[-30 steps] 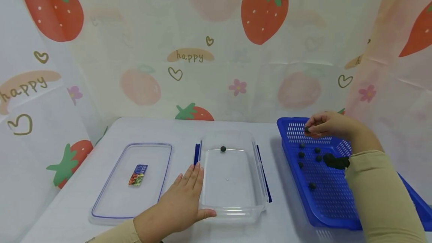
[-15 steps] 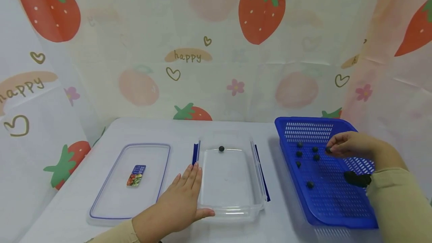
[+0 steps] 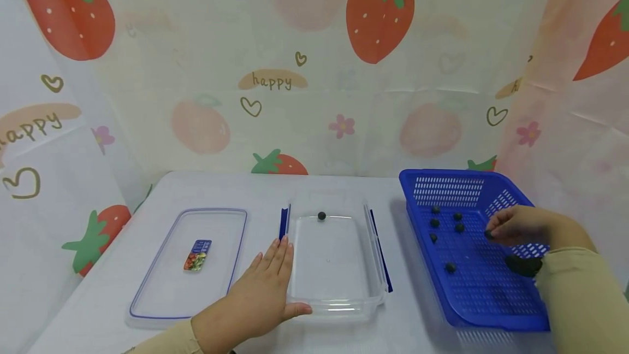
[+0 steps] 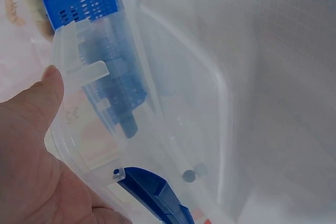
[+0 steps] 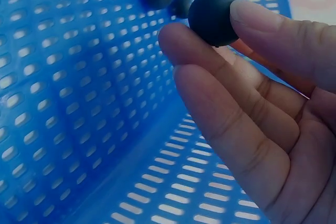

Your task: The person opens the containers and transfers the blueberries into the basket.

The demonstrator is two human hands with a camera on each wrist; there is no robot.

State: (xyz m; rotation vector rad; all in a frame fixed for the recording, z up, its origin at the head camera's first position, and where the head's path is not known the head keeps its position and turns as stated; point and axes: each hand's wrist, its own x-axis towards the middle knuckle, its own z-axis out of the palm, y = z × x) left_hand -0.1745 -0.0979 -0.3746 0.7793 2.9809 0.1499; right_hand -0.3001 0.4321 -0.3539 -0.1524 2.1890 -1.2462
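My right hand [image 3: 523, 226] pinches a small dark ball [image 5: 213, 18] between thumb and fingertips, over the right side of the blue perforated basket [image 3: 491, 310]. Several similar dark balls [image 3: 450, 267] lie in the basket's left half. With straight fingers, my left hand [image 3: 255, 294] rests along the left side of a clear plastic container [image 3: 329, 266], its thumb at the front rim. One dark ball [image 3: 321, 216] sits inside at the container's far end. Blue clip flaps [image 4: 155, 192] hang at the container's two long sides.
A clear lid [image 3: 162, 288] with a blue seal and a colourful label [image 3: 197, 255] lies left of the container on the white table [image 3: 413, 326]. Behind the table hangs a strawberry-patterned curtain [image 3: 314, 135]. At the right cuff there is a dark item [image 3: 523, 265].
Holding the dark ball, my right hand has moved from the basket's back edge to the right and nearer, lower over the basket. My left hand stays against the container.
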